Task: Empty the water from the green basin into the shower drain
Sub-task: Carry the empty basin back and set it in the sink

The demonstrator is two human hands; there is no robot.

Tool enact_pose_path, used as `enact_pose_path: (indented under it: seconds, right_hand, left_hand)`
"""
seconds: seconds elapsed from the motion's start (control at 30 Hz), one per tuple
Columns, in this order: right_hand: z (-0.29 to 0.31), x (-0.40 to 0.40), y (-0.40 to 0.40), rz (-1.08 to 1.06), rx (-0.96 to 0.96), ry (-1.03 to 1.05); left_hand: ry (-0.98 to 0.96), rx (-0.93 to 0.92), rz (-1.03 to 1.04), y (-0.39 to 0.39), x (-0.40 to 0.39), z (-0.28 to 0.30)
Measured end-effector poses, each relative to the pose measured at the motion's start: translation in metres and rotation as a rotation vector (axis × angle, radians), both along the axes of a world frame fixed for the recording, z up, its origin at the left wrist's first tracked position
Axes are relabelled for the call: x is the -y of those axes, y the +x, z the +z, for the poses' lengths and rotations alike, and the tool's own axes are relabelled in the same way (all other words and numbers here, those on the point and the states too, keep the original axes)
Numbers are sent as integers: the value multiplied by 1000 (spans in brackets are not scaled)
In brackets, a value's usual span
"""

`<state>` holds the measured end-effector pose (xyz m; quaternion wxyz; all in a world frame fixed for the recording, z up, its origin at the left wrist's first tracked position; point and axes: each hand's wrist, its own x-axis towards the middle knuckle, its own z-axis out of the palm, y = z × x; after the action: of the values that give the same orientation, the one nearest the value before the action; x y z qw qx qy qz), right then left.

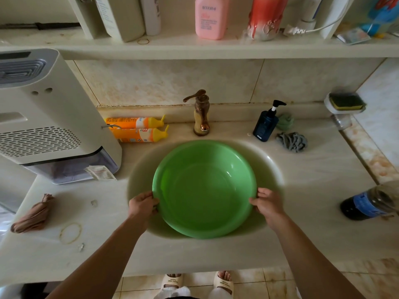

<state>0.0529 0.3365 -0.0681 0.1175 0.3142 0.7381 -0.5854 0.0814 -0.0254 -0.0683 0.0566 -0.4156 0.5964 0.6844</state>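
A round green basin [204, 186] sits in the oval sink bowl [272, 169] of a pale counter, with clear water inside. My left hand [142, 205] grips the basin's near left rim, fingers curled over the edge. On the near right rim my right hand [267, 203] holds the basin the same way. The basin looks level. No shower drain is in view.
A bronze tap [200, 113] stands behind the sink. Two orange bottles [138, 129] lie at the back left beside a white appliance [43, 117]. A blue pump bottle [266, 123], grey cloth [292, 141] and dark bottle [369, 201] are on the right. A shelf [194, 48] with bottles hangs overhead.
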Motion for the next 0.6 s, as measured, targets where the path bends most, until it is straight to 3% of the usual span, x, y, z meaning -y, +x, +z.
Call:
enact_pose_path:
  seconds: [0.6]
  right_hand:
    - [-1,2,0,-17,-15,38]
  left_hand:
    - [-22,-1,39,0,-4,2]
